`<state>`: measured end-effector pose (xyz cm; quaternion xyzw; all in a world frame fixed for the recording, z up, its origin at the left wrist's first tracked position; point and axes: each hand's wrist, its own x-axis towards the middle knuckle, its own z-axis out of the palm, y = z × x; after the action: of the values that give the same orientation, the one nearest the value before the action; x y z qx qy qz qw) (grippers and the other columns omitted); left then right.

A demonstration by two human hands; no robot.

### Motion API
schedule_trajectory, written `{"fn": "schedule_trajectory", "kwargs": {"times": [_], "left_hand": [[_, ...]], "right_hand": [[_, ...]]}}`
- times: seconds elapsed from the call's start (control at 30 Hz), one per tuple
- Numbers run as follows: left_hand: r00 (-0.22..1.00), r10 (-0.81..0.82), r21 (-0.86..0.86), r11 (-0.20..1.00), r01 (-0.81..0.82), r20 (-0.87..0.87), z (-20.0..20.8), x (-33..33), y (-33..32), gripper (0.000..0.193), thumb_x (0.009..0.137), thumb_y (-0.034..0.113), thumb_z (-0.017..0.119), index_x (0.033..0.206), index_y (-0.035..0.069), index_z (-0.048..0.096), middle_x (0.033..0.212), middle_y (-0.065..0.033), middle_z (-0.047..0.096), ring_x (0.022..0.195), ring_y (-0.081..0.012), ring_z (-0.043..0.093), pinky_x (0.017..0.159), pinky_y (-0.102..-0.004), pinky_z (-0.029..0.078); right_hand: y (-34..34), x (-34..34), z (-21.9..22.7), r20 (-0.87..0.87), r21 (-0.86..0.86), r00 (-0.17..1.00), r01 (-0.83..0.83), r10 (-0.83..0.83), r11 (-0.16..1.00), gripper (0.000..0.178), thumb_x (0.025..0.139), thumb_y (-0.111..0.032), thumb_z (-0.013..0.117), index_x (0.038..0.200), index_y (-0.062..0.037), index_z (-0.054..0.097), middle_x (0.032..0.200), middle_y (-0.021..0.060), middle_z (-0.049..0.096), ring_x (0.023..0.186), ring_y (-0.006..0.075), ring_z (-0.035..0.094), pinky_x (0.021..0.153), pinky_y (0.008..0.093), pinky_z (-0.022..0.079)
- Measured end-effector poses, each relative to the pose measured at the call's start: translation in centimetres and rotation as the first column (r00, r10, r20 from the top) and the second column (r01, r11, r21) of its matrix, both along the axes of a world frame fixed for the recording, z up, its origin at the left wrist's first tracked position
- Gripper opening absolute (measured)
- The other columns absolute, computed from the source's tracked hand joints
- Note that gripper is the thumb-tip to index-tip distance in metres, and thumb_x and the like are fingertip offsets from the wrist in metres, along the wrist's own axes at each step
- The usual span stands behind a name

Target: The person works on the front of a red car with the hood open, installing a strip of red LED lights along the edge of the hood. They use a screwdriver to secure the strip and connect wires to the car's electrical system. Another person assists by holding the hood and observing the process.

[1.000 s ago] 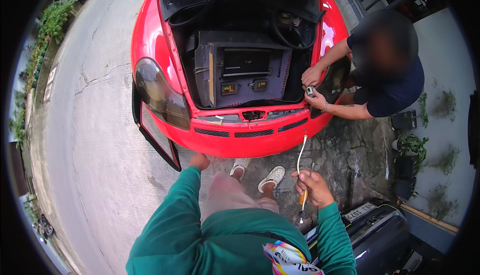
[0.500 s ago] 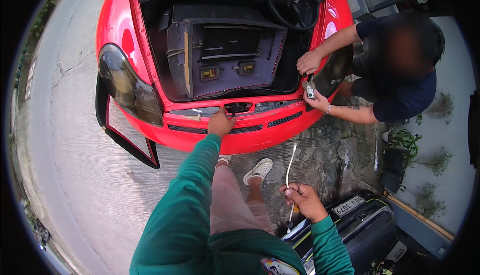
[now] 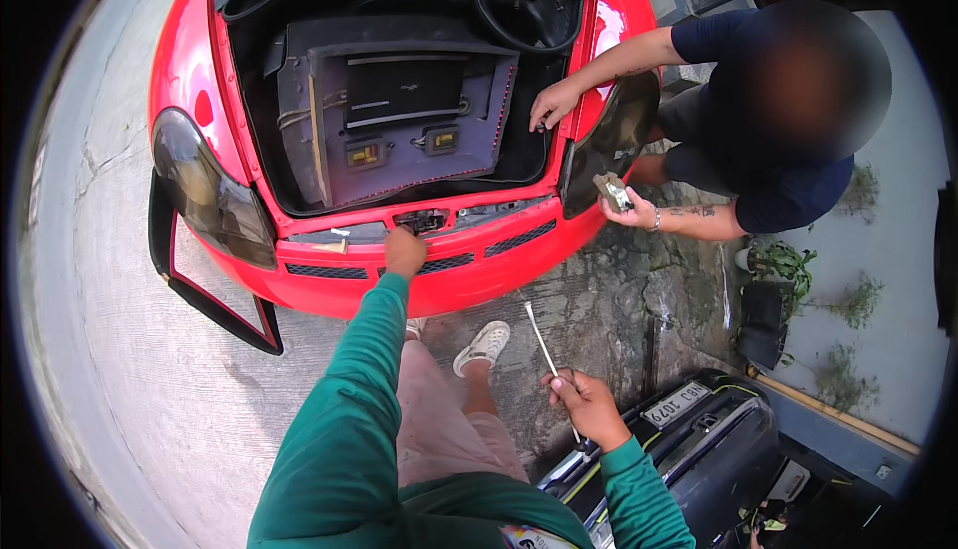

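Observation:
My left hand [image 3: 404,252] is at the front edge of the red car [image 3: 449,284], beside the dark latch opening [image 3: 421,221]. Its fingers are curled and mostly hidden, so I cannot see what they grip. Lower down, my right hand [image 3: 587,407] pinches a thin white cord [image 3: 542,342]. One end of the cord points up toward the car, and the other comes out below my fingers. A small pale piece [image 3: 332,247] lies on the grey strip left of the latch.
In the car's open compartment stands a grey box [image 3: 409,165] with a black amplifier [image 3: 404,90]. To the right, a crouching person [image 3: 768,140] holds a small metal-and-brown part [image 3: 612,192]. A black-and-red frame [image 3: 215,294] leans at the left; a dark bumper [image 3: 689,449] lies lower right.
The whole view has shifted, so the car sits farther left. The other person's upper hand has moved over the compartment, away from the hand holding the part. My cord looks straighter.

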<state>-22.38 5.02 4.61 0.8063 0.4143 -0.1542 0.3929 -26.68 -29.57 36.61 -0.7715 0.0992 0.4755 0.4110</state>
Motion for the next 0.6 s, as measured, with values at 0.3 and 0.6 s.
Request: {"fn": "schedule_trajectory", "kwargs": {"times": [0.3, 0.6], "left_hand": [[0.865, 0.435, -0.322, 0.88, -0.348, 0.253, -3.7, -3.0, -1.9, 0.031, 0.092, 0.006, 0.065, 0.122, -0.004, 0.069, 0.101, -0.0244, 0.077, 0.097, -0.0352, 0.077, 0.088, -0.0441, 0.06], [0.69, 0.611, -0.507, 0.767, -0.394, 0.388, -2.3, -2.4, -6.5, 0.031, 0.097, -0.004, 0.06, 0.129, -0.004, 0.059, 0.102, -0.0145, 0.074, 0.085, -0.0207, 0.075, 0.073, -0.0302, 0.058]], "right_hand": [[-2.8, -1.7, -1.6, 0.019, 0.058, 1.0, -0.016, 0.015, 0.998, 0.027, 0.11, -0.025, 0.06, 0.118, -0.0042, 0.075, 0.084, -0.0023, 0.065, 0.082, 0.0071, 0.059, 0.079, 0.0261, 0.05], [-4.0, -3.8, -2.0, -0.054, 0.038, 0.996, -0.075, 0.077, 0.996, 0.026, 0.111, -0.023, 0.059, 0.119, -0.0039, 0.075, 0.083, -0.0033, 0.065, 0.082, 0.0065, 0.058, 0.079, 0.0255, 0.049]]}}
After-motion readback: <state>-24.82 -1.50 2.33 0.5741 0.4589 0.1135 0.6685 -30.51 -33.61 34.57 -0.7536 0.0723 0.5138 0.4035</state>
